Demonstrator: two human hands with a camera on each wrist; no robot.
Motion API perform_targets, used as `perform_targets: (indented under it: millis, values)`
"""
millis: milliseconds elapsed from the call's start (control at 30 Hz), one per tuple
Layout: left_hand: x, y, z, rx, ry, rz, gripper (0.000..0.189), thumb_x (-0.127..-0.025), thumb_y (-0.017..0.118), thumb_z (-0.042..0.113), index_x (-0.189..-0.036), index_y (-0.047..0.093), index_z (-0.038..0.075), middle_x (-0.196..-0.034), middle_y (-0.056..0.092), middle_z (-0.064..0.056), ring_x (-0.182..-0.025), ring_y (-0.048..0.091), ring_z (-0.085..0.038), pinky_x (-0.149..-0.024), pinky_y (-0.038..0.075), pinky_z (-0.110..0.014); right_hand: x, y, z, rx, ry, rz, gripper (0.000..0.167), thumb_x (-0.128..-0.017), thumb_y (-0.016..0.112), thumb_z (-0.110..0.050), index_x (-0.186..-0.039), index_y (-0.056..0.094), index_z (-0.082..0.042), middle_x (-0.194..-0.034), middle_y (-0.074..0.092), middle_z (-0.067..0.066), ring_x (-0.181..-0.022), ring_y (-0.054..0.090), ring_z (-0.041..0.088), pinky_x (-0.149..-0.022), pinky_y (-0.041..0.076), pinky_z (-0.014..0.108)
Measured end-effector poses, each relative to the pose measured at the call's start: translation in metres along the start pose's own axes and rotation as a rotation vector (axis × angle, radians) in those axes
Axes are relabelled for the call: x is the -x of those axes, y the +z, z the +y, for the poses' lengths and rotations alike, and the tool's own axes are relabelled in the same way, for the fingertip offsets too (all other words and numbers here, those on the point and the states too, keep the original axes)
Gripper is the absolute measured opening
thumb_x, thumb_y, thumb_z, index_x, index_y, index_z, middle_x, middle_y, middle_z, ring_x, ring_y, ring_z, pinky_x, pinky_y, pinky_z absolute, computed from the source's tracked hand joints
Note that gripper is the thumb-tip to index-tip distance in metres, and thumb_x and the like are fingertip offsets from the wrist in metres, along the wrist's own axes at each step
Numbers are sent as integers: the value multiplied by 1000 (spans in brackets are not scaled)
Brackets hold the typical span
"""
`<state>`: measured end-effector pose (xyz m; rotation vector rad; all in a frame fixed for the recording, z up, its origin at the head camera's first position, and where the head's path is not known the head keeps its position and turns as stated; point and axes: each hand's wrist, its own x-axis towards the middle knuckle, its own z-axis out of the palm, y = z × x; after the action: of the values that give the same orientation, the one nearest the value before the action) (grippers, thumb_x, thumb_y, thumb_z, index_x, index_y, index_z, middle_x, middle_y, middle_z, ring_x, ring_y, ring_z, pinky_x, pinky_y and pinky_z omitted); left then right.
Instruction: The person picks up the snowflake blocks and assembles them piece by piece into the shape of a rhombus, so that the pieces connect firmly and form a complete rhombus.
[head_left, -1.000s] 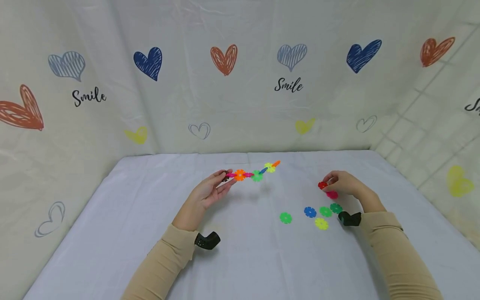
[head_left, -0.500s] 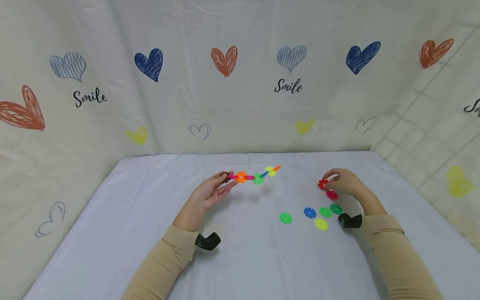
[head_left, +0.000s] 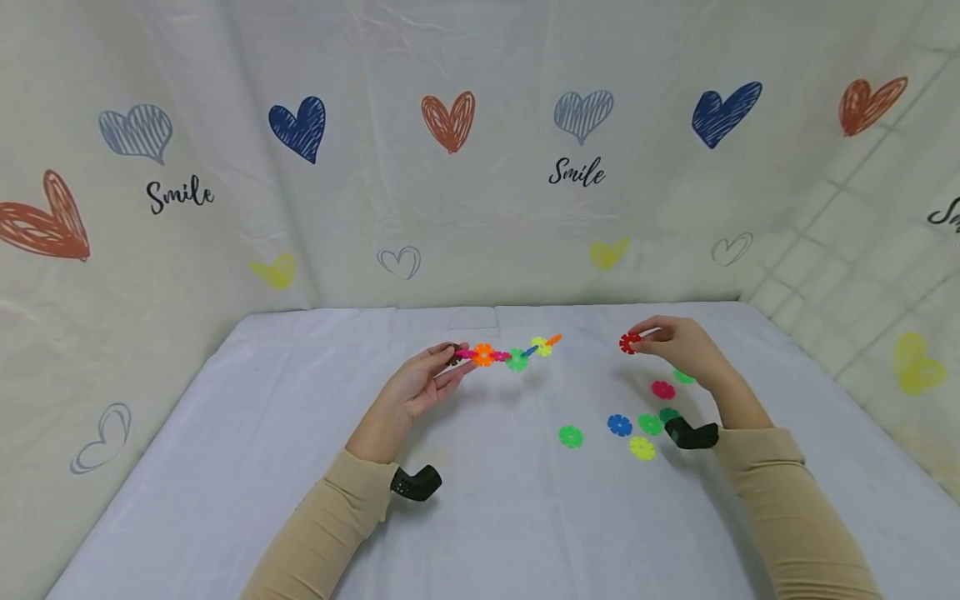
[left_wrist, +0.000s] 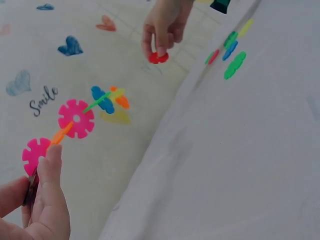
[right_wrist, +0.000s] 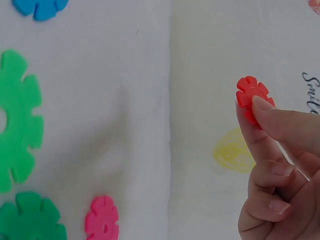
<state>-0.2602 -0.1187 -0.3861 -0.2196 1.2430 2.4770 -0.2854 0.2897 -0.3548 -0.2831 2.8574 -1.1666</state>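
Note:
My left hand (head_left: 416, 385) pinches the dark brown disc (left_wrist: 31, 190) at one end of a chain of interlocking snowflake discs. From there the chain runs right through pink, an orange disc (head_left: 483, 355), pink, a green disc (head_left: 517, 360), blue and yellow to an orange disc (head_left: 554, 339) at the free end. It hangs in the air above the table. My right hand (head_left: 678, 346) holds a red snowflake disc (right_wrist: 247, 97) between thumb and index finger, raised off the table. In the right wrist view the other fingers are curled in toward the palm.
On the white table (head_left: 480, 517) several loose discs lie below my right hand: pink (head_left: 663, 390), blue (head_left: 619, 425), yellow (head_left: 642, 448) and some green ones. One green disc (head_left: 571, 437) lies further left. A patterned cloth (head_left: 495, 208) hangs behind the table.
My right hand has lifted the red disc up and to the left, away from the pink disc. A green disc behind the wrist has come into view. My left hand stays nearly still.

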Motion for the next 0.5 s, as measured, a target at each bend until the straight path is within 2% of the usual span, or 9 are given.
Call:
perform_targets:
  millis: [300,500]
  values:
    - [2,1,1,-7,9,-20,25,-109,50,10,-133,48,4,-101,75,0,-86,76,-18,-71,58,-22,3,9,-32,-81,-62,46,35,-101,68,-24,-127,65,0,-115,73,19,-112,64,39,-101,45,57]
    - [3,2,0,-18,16,-28,12,-108,51,10,-119,54,6,-101,74,-1,-85,76,-18,-69,58,-22,2,18,-50,-107,-76,76,35,-101,67,-26,-126,66,-1,-117,71,21,-110,64,38,-100,47,57]
